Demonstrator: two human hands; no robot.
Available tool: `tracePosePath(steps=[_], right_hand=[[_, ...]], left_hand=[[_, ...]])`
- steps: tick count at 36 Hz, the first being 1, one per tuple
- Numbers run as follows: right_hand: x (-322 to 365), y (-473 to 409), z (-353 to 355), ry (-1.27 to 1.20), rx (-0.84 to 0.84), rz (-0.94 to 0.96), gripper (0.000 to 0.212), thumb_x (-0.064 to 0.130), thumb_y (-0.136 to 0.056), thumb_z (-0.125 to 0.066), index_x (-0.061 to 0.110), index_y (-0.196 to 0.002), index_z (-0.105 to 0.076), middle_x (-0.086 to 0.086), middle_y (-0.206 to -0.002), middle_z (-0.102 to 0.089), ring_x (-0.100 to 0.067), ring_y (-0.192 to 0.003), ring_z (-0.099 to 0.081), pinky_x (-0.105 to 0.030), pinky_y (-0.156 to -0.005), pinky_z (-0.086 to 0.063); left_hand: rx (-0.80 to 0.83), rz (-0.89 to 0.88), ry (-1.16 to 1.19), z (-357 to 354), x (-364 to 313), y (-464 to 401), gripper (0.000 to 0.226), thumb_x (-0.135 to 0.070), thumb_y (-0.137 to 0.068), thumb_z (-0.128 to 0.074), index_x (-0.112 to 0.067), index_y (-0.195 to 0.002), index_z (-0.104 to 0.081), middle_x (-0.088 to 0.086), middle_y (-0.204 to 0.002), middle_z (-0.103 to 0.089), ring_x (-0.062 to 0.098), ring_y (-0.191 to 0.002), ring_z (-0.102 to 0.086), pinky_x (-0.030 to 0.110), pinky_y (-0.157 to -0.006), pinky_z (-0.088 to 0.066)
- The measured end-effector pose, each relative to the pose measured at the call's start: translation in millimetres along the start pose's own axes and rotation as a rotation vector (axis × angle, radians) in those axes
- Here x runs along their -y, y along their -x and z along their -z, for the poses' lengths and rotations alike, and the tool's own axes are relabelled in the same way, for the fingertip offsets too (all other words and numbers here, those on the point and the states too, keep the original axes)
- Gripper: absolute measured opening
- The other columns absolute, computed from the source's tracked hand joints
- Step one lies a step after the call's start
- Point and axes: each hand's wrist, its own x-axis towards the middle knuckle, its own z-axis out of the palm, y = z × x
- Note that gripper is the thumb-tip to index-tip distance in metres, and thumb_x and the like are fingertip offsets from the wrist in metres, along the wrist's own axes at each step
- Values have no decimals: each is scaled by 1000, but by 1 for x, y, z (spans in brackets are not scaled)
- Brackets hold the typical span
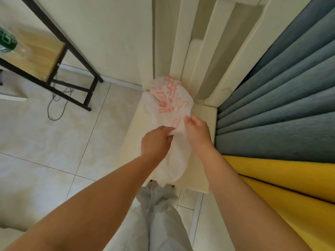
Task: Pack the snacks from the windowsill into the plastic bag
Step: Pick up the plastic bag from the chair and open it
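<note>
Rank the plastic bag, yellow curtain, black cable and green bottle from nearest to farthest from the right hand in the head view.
1. Plastic bag, pinched by the right hand.
2. Yellow curtain, lower right.
3. Black cable, floor at left.
4. Green bottle, far left on the table.

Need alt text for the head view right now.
Both hands, left hand and right hand, pinch a white plastic bag with red print lying on the windowsill. Blue and yellow curtains hang at right; no snacks are visible.
</note>
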Motion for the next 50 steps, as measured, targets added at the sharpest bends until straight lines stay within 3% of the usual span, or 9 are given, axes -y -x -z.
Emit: tracePosePath(steps=[6, 11, 17, 24, 29, 33, 38, 43, 50], right_hand=[[34, 32, 19, -74, -21, 42, 32, 35, -97, -44, 6, -91, -57, -6, -89, -58, -18, -81, -53, -29, -69, -40], [41, 69, 12, -118, 236, -13, 44, 36, -85, -65, 20, -123, -50, 7, -122, -53, -9, -105, -53, -23, -82, -40], [19, 106, -3, 366, -30, -61, 63, 36, -86, -60, 21, -142, -35, -3, -144, -33, -24, -130, -35, -35, -106, -34], [-5, 163, -29, 404, -216, -169, 35, 4, -89, -45, 10, -121, -59, -11, -129, -55, -27, -109, -52, -31, -89, -43], [-12, 213, -40, -141, -270, -402, 42, 10, -97, -46, 4, -138, -40, -15, -145, -40, -26, -126, -43, -25, -97, -32], [-17, 264, -48, -416, -165, -482, 20, 32, -89, -62, 13, -94, -64, -12, -115, -63, -17, -79, -56, -26, -65, -44], [-46, 328, -43, 236, 91, -550, 43, 42, -73, -75, 22, -109, -62, 4, -101, -61, -17, -94, -58, -25, -79, -47], [-86, 383, -59, 546, -285, -586, 30, 22, -92, -50, 14, -119, -60, -4, -117, -59, -24, -108, -57, -27, -85, -46], [-129, 496, -89, -537, -532, -597, 17, 1, -85, -54, 13, -90, -64, -6, -81, -62, -25, -80, -56, -28, -70, -45]], left_hand=[[-28, 9, 71, 53, -6, 25, 32, -18, -96, -39, -21, -118, -62, 3, -109, -68, 29, -98, -61, 34, -77, -46], [20, 97, 422, 87, -13, 48, 25, -14, -95, -44, -12, -101, -68, 4, -93, -69, 24, -88, -61, 28, -72, -45], [163, 93, 604, 108, 1, 76, 36, -5, -94, -35, -5, -119, -61, 14, -114, -65, 31, -107, -59, 34, -87, -47], [496, 177, 917, 125, 35, 105, 26, -1, -92, -45, -19, -89, -64, 3, -76, -60, 13, -59, -54, 20, -52, -40], [620, -85, 548, 130, 66, 116, 8, -18, -88, -63, -23, -94, -62, 0, -108, -62, 9, -79, -60, 15, -69, -46], [684, -444, -55, 131, 79, 124, 34, -45, -76, -74, -36, -105, -58, -10, -106, -63, 14, -103, -60, 24, -80, -44], [469, -822, -708, 113, 85, 138, 29, -34, -87, -62, -23, -114, -65, 2, -105, -65, 23, -97, -62, 26, -72, -42], [353, -950, -641, 78, 71, 173, 33, -10, -90, -48, -18, -120, -61, 9, -117, -49, 29, -99, -57, 35, -82, -46], [538, -961, -510, 41, 54, 251, 37, -6, -91, -39, -9, -127, -47, 15, -122, -56, 33, -108, -54, 37, -87, -44]])
